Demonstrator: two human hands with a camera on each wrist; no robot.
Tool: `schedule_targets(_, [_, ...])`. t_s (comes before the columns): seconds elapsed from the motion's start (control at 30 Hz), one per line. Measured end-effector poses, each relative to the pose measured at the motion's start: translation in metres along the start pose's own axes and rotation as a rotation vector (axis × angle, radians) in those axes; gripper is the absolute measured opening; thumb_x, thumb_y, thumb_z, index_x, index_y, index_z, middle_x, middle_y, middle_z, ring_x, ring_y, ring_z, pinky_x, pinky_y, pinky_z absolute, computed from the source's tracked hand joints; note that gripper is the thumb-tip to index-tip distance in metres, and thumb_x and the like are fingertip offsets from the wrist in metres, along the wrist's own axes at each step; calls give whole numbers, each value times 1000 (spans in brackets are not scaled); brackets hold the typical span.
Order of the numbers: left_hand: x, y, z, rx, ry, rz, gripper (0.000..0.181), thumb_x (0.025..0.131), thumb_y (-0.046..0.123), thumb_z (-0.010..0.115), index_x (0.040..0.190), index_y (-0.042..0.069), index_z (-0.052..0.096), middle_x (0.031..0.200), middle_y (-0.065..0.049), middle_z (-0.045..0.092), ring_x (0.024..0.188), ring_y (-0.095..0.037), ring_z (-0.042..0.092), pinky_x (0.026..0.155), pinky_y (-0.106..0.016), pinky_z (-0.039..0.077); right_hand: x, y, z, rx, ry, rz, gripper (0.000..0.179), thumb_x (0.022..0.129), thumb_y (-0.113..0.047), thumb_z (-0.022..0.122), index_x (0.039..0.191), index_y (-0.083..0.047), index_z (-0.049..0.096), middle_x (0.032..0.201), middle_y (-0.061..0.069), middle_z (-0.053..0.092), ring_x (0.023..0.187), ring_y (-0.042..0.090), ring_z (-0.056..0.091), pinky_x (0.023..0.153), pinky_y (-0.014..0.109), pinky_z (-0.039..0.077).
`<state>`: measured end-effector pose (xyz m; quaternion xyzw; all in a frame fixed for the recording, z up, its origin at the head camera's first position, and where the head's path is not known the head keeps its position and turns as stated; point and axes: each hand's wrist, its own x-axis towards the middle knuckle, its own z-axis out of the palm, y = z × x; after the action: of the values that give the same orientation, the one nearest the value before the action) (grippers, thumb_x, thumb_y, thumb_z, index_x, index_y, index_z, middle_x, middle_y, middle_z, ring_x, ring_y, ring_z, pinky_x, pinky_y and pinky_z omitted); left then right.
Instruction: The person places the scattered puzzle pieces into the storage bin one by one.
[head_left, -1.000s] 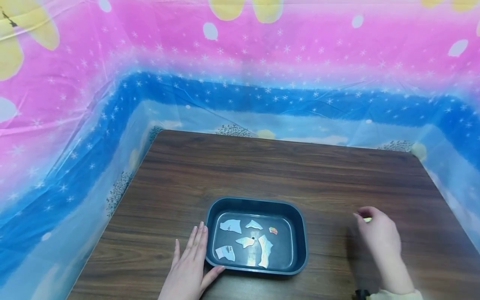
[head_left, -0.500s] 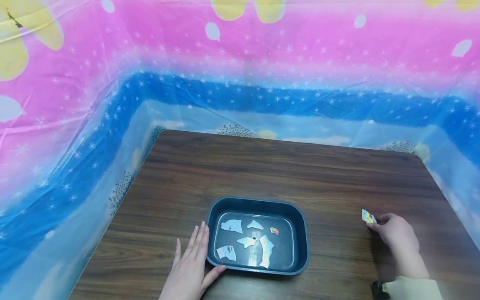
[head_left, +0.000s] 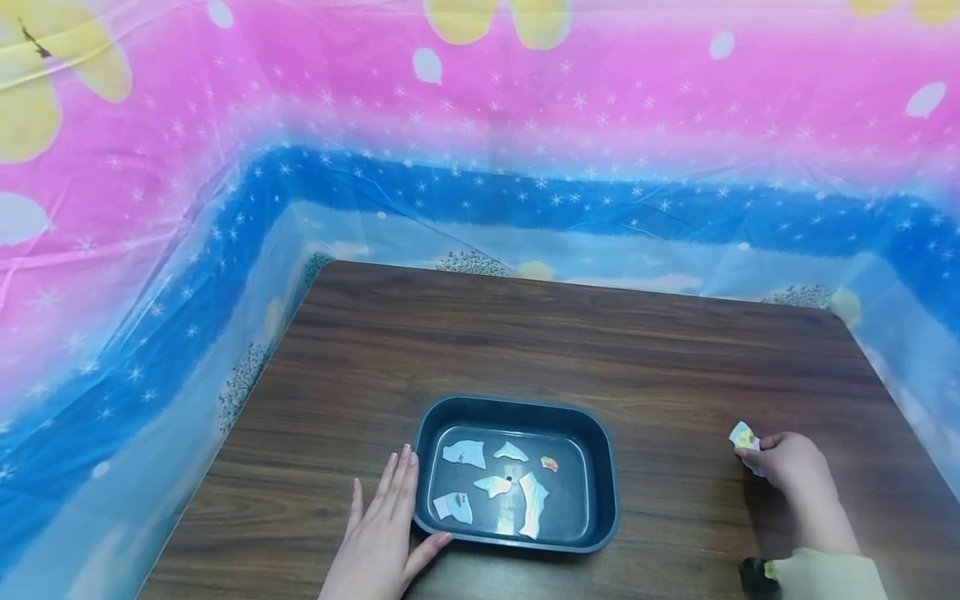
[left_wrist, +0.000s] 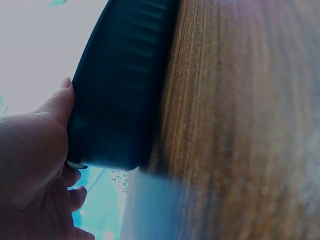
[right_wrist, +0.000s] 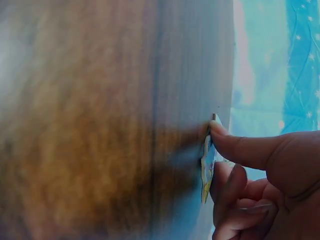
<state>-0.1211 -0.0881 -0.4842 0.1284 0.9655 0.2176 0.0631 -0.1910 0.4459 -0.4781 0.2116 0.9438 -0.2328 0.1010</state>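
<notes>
In the head view a dark blue rectangular tub point(head_left: 517, 546) stands near the table's front. Several thin, irregular printed pieces lie inside it, including a long pale one point(head_left: 533, 504) and a small orange-red one point(head_left: 549, 463). My left hand point(head_left: 377, 529) rests against the tub's left end, fingers straight, thumb at the front rim. Off to the right, my right hand point(head_left: 797, 467) pinches a small flat piece point(head_left: 743, 436) printed in pale blue, yellow and white. Seen edge-on in the right wrist view, that piece point(right_wrist: 207, 167) sits between thumb and fingers, tilted up.
The brown wood-grain table point(head_left: 555, 333) extends behind and to both sides of the tub. A pink and blue patterned cloth point(head_left: 480, 125) hangs around its back and sides. A dark object point(head_left: 756, 575) shows below the right sleeve.
My right hand has shifted right from a second ago, bringing the pinched piece into fuller view. Over the last half second that piece has turned slightly in the fingers. The left hand stays put.
</notes>
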Motion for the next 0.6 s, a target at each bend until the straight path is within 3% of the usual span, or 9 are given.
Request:
schedule_targets(0.1, [-1,0,0,-4,1,4,98,94,63,60,161,3,22,167,-17,19,153,-36,18,114,-74,12,-1,-2,-1,11,9,-22,40,89,-25,74,93,12,59,90,25,63,81,34,59,67,40,44])
schedule_targets(0.2, [-1,0,0,-7,-2,7,98,95,64,59,162,3,21,167,-17,18,154,-35,18,114,-74,12,-3,-9,-1,28,35,-48,36,92,-23,69,98,10,55,93,27,61,84,38,58,69,43,45])
schedule_targets(0.3, [-1,1,0,-8,-3,9,98,95,64,58,162,3,21,168,-16,18,154,-35,17,114,-74,12,-6,-19,-2,45,59,-69,45,97,-22,58,118,17,50,111,37,59,97,48,58,78,53,48])
schedule_targets(0.4, [-1,1,0,-8,-6,6,98,95,64,58,162,3,21,168,-17,18,154,-35,17,113,-74,12,-12,-33,-4,76,51,-79,57,102,-24,48,142,16,37,133,43,47,115,56,50,90,63,45])
schedule_targets(0.5, [0,1,0,-5,-8,0,98,94,63,60,161,2,22,167,-17,18,154,-36,17,114,-74,12,-23,-55,-5,131,73,-119,64,103,-22,46,152,13,25,138,44,43,119,56,49,90,64,46])
schedule_targets(0.6, [-1,1,0,-5,-8,3,98,95,64,59,161,2,21,167,-17,17,154,-36,17,114,-74,12,-41,-85,0,160,112,-198,64,102,-19,53,155,6,28,128,40,53,108,50,58,78,55,52])
